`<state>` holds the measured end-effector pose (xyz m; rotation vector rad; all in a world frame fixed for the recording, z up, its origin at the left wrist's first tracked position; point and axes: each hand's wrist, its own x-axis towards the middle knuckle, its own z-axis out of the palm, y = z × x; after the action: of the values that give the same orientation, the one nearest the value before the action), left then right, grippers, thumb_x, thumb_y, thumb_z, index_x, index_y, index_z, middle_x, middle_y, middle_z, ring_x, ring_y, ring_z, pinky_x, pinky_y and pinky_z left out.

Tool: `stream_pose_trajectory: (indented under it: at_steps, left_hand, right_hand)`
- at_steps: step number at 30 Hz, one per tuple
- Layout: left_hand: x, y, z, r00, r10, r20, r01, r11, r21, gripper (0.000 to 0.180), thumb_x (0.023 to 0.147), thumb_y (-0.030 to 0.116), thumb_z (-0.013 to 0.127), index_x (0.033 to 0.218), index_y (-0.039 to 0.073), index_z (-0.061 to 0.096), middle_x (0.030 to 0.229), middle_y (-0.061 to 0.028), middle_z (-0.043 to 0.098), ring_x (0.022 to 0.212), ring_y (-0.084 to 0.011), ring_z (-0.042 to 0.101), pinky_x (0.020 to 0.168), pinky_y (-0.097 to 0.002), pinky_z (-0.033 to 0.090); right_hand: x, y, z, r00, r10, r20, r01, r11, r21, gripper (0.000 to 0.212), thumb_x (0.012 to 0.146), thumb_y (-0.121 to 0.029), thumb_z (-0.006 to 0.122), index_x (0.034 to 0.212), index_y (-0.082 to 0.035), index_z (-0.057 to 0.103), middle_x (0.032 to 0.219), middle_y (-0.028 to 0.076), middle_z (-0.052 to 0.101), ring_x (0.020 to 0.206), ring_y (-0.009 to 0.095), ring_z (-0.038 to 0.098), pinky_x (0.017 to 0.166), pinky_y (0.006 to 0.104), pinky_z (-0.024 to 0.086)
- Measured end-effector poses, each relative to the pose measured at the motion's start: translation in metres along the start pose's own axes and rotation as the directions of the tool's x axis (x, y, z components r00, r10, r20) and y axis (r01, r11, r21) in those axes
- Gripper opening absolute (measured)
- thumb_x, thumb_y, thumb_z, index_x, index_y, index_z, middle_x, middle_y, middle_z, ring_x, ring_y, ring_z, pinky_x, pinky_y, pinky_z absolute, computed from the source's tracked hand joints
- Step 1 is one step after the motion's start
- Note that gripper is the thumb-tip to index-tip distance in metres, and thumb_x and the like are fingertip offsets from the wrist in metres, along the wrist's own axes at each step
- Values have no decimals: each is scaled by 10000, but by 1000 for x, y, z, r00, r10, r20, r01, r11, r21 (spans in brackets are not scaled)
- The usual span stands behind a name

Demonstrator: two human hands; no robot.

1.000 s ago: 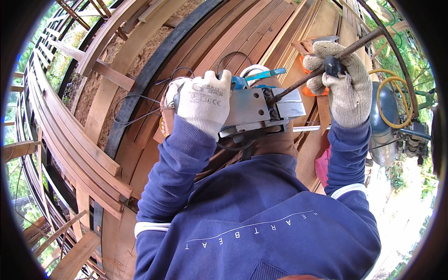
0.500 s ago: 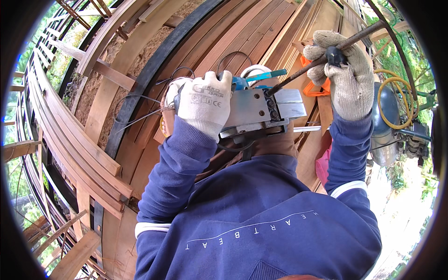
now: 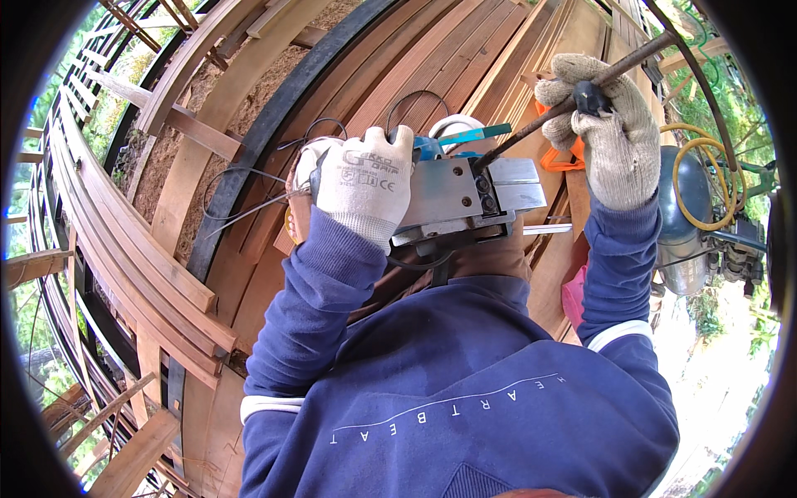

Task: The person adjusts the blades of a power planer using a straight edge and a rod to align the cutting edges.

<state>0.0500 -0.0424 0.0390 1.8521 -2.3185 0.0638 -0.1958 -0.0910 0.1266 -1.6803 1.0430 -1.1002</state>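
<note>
An electric planer [image 3: 436, 192] with a teal body lies upturned before my chest, metal sole plates facing up and bolts visible in the gap between them. My left hand [image 3: 363, 184], in a white work glove, is closed round its left side. In a knit glove, my right hand [image 3: 616, 137] grips a long dark metal rod [image 3: 531, 124], a black knob-like piece showing at the fingers. The rod slants down to the left, and its lower end meets the planer beside the bolts. I cannot tell whether that end is seated on one.
Long wooden boards [image 3: 432, 70] lie beyond the planer. A curved black metal beam [image 3: 274, 112] and stacked planks [image 3: 137, 249] run along the left. To the right stand a blue tank machine [image 3: 685, 199] and a yellow hose [image 3: 677, 178]. An orange object [image 3: 564, 158] sits behind the planer.
My right hand and the rod's upper end have shifted slightly to the left. The left hand and the planer have stayed nearly still.
</note>
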Motion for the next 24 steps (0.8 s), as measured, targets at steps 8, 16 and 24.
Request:
stream_pose_trajectory:
  at_steps: [8,16,24]
  left_hand:
    - [1,1,-2,1000,-2,11,2,1000,6,219,883,214,633,1060,91,597,895,-122,656,799,-275,700,704,-408,539]
    - [2,1,1,1000,-23,21,24,1000,-13,294,840,246,695,1071,91,601,905,-118,657,799,-299,686,706,-423,546]
    - [2,1,1,999,-26,33,27,999,-18,296,843,247,693,1081,96,603,913,-120,660,816,-297,688,721,-425,545]
  right_hand:
    - [3,3,-3,1000,9,22,-9,1000,-3,490,848,51,439,1316,15,581,1069,160,720,789,158,702,695,269,570]
    - [3,4,-2,999,-16,46,13,998,64,486,843,116,432,1290,19,594,1054,169,716,836,153,684,718,275,570]
    - [2,7,-1,998,-50,22,49,997,56,345,955,43,453,1263,17,607,1051,161,714,918,165,694,732,261,570]
